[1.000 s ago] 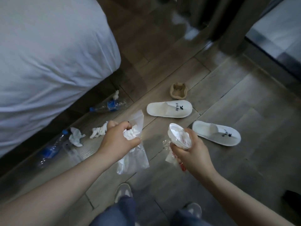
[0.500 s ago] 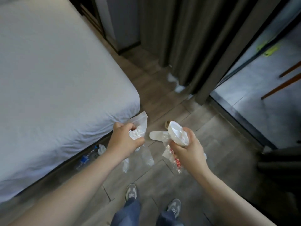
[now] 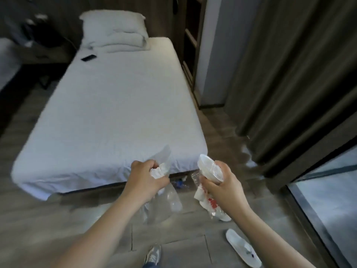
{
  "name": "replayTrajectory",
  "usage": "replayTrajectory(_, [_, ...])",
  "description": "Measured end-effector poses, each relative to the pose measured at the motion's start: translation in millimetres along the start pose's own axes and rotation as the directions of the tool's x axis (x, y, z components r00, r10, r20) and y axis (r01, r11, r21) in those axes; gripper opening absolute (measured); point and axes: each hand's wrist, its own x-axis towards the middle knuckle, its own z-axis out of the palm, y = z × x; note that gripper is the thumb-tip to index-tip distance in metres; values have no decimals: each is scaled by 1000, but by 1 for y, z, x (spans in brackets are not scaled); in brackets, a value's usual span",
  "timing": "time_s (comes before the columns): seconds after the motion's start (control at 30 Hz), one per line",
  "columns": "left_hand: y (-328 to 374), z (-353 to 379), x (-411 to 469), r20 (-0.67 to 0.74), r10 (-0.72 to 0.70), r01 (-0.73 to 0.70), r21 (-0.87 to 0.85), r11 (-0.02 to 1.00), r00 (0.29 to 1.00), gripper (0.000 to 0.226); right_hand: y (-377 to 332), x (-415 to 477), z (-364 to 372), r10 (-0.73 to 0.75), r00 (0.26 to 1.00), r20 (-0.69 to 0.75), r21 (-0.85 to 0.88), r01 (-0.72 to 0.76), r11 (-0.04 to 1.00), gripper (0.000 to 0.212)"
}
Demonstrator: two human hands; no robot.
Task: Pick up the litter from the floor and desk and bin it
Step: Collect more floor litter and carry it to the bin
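My left hand [image 3: 144, 179] grips a bunch of crumpled white tissue [image 3: 160, 170] together with a clear plastic bag [image 3: 164, 204] that hangs below the fist. My right hand [image 3: 222, 185] holds a clear plastic cup [image 3: 208, 168] with its mouth tilted up and left, plus a crumpled white and red wrapper [image 3: 209, 202] dangling under the palm. Both hands hover at waist height in front of the foot of the bed. A plastic bottle with a blue label [image 3: 180, 183] lies on the floor under the bed edge, seen between my hands.
A white-sheeted bed [image 3: 116, 113] with a pillow fills the middle; a dark phone [image 3: 88, 58] lies on it. Dark curtains [image 3: 289, 74] hang at right beside a glass door. A white slipper [image 3: 243, 248] lies on the wood floor at lower right near my shoe [image 3: 153, 255].
My head has lifted, so the view swung from the floor up to the whole bed. The slippers and floor litter slid down and out of sight. Both hands keep their hold.
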Motion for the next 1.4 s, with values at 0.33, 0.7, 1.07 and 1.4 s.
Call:
replayTrajectory(0.33, [-101,-151,-100,-445,-323,257,-203,945,835,25,-157,-12,129,-410,808,423,6,450,893,55])
replayTrajectory(0.7, [-257,-281,-278,-643,-692,457,-533,712,329,23,-300,-178,346,-567,314,762,254,661,706,28])
replayTrajectory(1.07, [-367,-360,-404,-664,-748,467,-659,590,7,23,-372,-333,501,-561,-67,825,445,689,572,37])
replayTrajectory(1.4, [-449,-442,-399,-650,-738,471,-716,515,-180,24,-448,-368,629,-544,-238,804,549,646,530,32])
